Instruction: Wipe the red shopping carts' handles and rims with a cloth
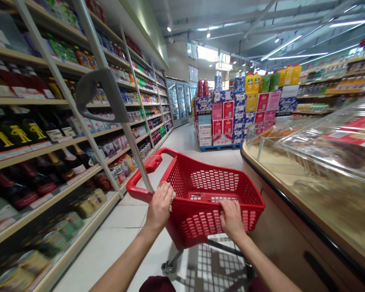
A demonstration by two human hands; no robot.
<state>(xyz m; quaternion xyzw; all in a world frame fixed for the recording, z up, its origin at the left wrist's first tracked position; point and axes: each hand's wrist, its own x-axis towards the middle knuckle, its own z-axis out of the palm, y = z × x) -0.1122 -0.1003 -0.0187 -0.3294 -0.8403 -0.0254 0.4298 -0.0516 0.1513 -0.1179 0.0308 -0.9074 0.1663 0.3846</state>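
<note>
A red plastic shopping cart [197, 205] with perforated walls stands sideways before me. My left hand [162, 200] is closed at its near rim, close to the cart's handle end, with a crumpled pale cloth or tissue [173, 197] showing between the fingers and the rim. Farther right along the same rim, my right hand [231, 215] is closed over the edge, its fingertips on the basket's inner side. A slanting metal pole [136, 156] rises by the red handlebar [153, 163] and carries a grey plastic grip [115, 97].
On the left run tall shelves [56, 101] of bottles and cans. A display counter [269, 178] with a dark edge and clear covers stands close on the right. Ahead, stacked drink cartons [223, 121] sit on a blue pallet [219, 147], with glass-door coolers [179, 99] beyond.
</note>
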